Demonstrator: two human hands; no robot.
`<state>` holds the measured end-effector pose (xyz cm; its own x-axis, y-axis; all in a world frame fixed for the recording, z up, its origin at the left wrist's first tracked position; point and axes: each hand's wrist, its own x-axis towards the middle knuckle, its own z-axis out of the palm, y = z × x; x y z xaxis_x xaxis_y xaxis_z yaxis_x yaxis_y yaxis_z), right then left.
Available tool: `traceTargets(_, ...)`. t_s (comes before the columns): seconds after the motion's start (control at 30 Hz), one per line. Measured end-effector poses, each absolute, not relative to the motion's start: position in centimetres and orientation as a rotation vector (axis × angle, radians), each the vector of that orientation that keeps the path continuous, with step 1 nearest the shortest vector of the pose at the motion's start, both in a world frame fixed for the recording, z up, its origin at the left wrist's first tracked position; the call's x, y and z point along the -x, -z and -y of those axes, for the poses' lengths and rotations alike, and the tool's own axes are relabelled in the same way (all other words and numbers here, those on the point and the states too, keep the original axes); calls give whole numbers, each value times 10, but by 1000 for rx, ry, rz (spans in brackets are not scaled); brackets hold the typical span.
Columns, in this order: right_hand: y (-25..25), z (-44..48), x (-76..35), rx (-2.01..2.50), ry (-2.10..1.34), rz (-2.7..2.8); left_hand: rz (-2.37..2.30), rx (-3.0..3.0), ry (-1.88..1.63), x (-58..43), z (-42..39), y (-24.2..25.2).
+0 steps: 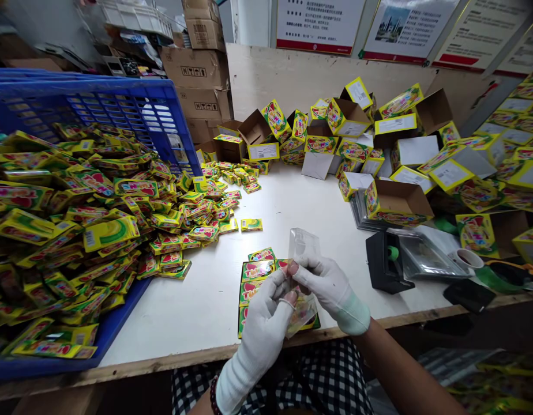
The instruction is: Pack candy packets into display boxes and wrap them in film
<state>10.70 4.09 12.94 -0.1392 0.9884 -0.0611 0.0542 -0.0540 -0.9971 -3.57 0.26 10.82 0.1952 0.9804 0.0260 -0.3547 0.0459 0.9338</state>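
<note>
Desk: white desk [214,300], small yellow sachets [255,276] stacked at its near edge.
Left hand [266,311]: white-gloved, pinching the clear plastic pouch [303,248] above the stack.
Right hand [331,288]: gloved, gripping that pouch too.

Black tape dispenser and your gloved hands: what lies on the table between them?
Head view: bare white table between the tape dispenser and the right hand. The clear bag, pinched with the left hand, rises above.

Bright, even indoor light; wide-angle view bent at the edges.
The white counter [292,213] is evenly lit, with soft shadows under the boxes [396,202]. The blue crate [119,109] and wall posters [321,23] curve and blur toward the corners; the centre stays sharp, and the clear plastic glints faintly.
</note>
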Motion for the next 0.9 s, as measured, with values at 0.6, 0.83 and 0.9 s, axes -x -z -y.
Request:
traceTargets(0.6, -127, -38, -104, 1183, -1234, 1367, -820, -1065, -1234, 34, 0, -101)
traceTargets(0.83, -141, -34, -105, 1283, -971, 1662, -932, -1168, -1279, 37, -10, -114)
traceTargets(0.9, -146, -33, -106, 1256, -857, 1780, -974, -1213, -1268, 38, -16, -119)
